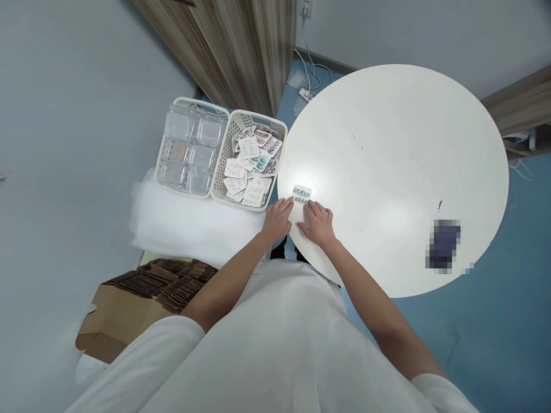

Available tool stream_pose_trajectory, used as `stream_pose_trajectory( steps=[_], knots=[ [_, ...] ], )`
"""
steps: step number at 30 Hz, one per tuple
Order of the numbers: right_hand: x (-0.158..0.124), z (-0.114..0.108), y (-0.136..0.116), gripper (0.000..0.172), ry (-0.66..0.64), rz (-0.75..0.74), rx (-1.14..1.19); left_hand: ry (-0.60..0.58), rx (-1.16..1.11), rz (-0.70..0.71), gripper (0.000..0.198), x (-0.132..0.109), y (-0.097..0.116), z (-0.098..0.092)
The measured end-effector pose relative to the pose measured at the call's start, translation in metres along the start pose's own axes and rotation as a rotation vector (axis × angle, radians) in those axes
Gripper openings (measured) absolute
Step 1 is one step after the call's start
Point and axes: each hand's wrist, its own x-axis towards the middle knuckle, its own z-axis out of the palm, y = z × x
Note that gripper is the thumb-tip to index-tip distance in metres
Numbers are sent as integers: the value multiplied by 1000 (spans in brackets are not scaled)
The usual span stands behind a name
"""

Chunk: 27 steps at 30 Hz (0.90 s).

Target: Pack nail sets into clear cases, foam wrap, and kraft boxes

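Note:
A small card of press-on nails (302,194), with two rows of green, shiny nails, lies flat on the white round table (400,137) near its left edge. My left hand (278,220) reaches over the table's edge, its fingertips at the card's lower left corner and its thumb apart. At the lower right corner are the fingertips of my right hand (318,222), which rests on the tabletop with fingers extended and thumb spread to the side. Neither hand visibly lifts the card.
Left of the table, a white basket (282,129) holds many nail cards. Beside it, another basket (183,101) holds clear plastic boxes (202,158). Below are white wrapping (193,221) and a cardboard box (124,312) of folded brown cartons. A pixelated dark object (443,245) lies on the table's right.

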Motion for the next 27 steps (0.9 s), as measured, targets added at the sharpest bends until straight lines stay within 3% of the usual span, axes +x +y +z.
stream_pose_trajectory(
  steps=[16, 27],
  knots=[
    [-5, -6, 2, 51, 21, -20, 13, 31, -13, -9, 56, -4, 2, -1],
    [-62, -16, 23, 37, 57, -76, 168, 72, -30, -29, 46, -42, 11, -3]
  ],
)
